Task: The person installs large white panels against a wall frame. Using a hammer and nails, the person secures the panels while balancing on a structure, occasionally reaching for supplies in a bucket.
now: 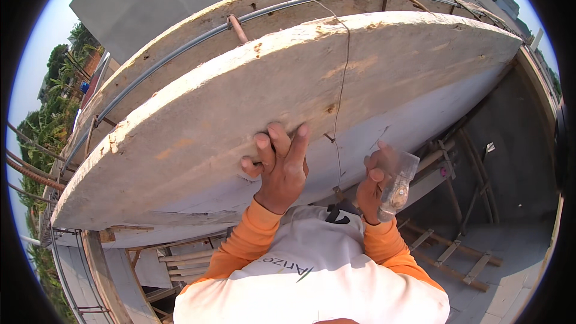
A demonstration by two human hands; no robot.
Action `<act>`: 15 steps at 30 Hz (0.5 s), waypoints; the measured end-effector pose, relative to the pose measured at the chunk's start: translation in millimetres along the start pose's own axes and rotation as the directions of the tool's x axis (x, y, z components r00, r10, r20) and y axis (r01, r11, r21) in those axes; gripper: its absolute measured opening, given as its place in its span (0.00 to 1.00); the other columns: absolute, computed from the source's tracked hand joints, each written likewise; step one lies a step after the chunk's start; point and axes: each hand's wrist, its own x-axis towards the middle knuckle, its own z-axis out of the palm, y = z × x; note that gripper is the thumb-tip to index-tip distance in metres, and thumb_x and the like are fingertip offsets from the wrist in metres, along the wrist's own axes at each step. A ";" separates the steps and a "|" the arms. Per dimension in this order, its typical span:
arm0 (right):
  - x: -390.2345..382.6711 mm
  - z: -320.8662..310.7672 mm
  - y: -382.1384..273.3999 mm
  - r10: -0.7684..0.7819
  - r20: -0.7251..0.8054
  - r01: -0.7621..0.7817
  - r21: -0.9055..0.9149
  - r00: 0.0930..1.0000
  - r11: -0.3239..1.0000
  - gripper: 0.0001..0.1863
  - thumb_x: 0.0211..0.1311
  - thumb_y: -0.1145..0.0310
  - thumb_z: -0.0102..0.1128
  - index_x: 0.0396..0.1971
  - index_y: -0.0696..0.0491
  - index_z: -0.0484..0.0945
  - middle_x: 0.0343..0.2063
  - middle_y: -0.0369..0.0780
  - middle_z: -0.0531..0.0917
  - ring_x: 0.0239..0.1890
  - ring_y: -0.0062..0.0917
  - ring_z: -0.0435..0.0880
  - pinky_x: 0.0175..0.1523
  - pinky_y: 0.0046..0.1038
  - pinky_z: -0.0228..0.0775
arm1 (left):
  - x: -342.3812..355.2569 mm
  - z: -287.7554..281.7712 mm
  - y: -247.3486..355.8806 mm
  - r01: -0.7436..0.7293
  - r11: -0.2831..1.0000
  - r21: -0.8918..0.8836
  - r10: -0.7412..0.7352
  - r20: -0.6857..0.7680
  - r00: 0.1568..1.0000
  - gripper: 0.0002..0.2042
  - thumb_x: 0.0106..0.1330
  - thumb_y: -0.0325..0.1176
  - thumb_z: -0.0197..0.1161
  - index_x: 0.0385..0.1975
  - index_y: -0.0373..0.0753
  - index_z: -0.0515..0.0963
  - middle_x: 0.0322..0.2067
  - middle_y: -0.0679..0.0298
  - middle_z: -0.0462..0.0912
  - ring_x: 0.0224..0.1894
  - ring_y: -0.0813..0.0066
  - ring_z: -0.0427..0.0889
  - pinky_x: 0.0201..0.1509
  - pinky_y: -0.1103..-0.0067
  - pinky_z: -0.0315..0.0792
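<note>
My left hand (279, 168) presses its spread fingertips against the face of a pale, weathered curved board (228, 102), a little below the middle of the board. My right hand (375, 183), lower and to the right, grips a pale, see-through-looking object (397, 186) with a round rivet-like spot on it; I cannot make out what it is. A thin wire (345, 72) hangs over the board's top edge and down its face between my hands, with a small dark bit tied along it.
Behind the board run a second curved board (180, 40), a grey conduit (138, 81) and rusty rebar (36, 174). A grey wall (132, 6) rises at upper left, with trees beyond. Below right are a wooden ladder (450, 252) and poles (480, 180); timber framing (93, 264) stands lower left.
</note>
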 end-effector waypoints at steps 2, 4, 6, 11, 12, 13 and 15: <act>-7.4 -16.2 -15.1 0.107 0.134 -0.121 0.104 0.985 0.987 0.16 0.66 0.57 0.67 0.34 0.54 0.74 0.25 0.35 0.71 0.30 0.17 0.71 0.32 0.23 0.61 | -1.2 -0.8 -0.2 0.013 0.999 -0.032 -0.013 0.013 1.000 0.24 0.66 0.29 0.63 0.63 0.37 0.72 0.74 0.31 0.40 0.79 0.44 0.20 0.67 0.55 0.02; -12.7 -0.6 -25.2 0.062 0.168 -0.110 0.294 0.984 0.949 0.23 0.60 0.61 0.70 0.43 0.53 0.63 0.24 0.35 0.69 0.30 0.19 0.70 0.35 0.26 0.62 | -0.3 0.9 0.4 0.007 0.998 -0.069 -0.007 0.000 1.000 0.24 0.66 0.28 0.64 0.63 0.37 0.72 0.74 0.31 0.41 0.79 0.45 0.20 0.67 0.55 0.02; -17.2 8.7 -25.4 0.020 0.232 -0.101 0.342 0.972 0.934 0.33 0.56 0.65 0.71 0.50 0.53 0.54 0.24 0.35 0.68 0.30 0.20 0.69 0.36 0.26 0.62 | 3.0 0.8 0.4 -0.001 0.993 -0.116 -0.003 -0.031 1.000 0.25 0.65 0.27 0.66 0.63 0.38 0.72 0.74 0.30 0.42 0.79 0.46 0.20 0.67 0.56 0.02; -32.1 -10.6 -8.4 0.036 0.357 -0.074 0.093 0.933 0.993 0.16 0.56 0.69 0.63 0.40 0.58 0.71 0.29 0.42 0.76 0.32 0.27 0.75 0.37 0.28 0.68 | 5.4 5.8 2.6 0.006 0.993 -0.119 -0.018 -0.106 0.994 0.28 0.64 0.30 0.70 0.65 0.38 0.69 0.73 0.31 0.43 0.79 0.50 0.20 0.68 0.58 0.02; -41.1 -16.2 -0.3 0.069 0.356 -0.068 -0.015 0.932 0.998 0.13 0.55 0.70 0.62 0.37 0.60 0.74 0.31 0.43 0.78 0.33 0.30 0.77 0.38 0.29 0.70 | 5.4 6.6 2.3 0.003 0.994 -0.111 -0.016 -0.118 0.993 0.29 0.64 0.30 0.70 0.65 0.37 0.69 0.74 0.31 0.43 0.79 0.50 0.21 0.68 0.58 0.02; -49.6 -21.3 7.6 0.102 0.355 -0.062 -0.123 0.929 0.991 0.11 0.54 0.71 0.62 0.34 0.62 0.78 0.32 0.45 0.81 0.35 0.32 0.80 0.39 0.30 0.72 | 4.6 7.6 2.1 0.003 0.994 -0.110 -0.017 -0.128 0.992 0.30 0.64 0.31 0.71 0.65 0.36 0.68 0.74 0.31 0.44 0.80 0.51 0.21 0.68 0.58 0.03; -56.5 -33.0 29.2 0.078 0.394 0.040 -0.283 0.916 0.958 0.15 0.51 0.74 0.61 0.40 0.63 0.77 0.32 0.45 0.81 0.33 0.35 0.81 0.39 0.31 0.73 | 3.2 10.3 1.5 -0.001 0.993 -0.120 -0.017 -0.152 0.988 0.31 0.63 0.32 0.72 0.66 0.34 0.67 0.73 0.31 0.45 0.80 0.51 0.22 0.68 0.57 0.04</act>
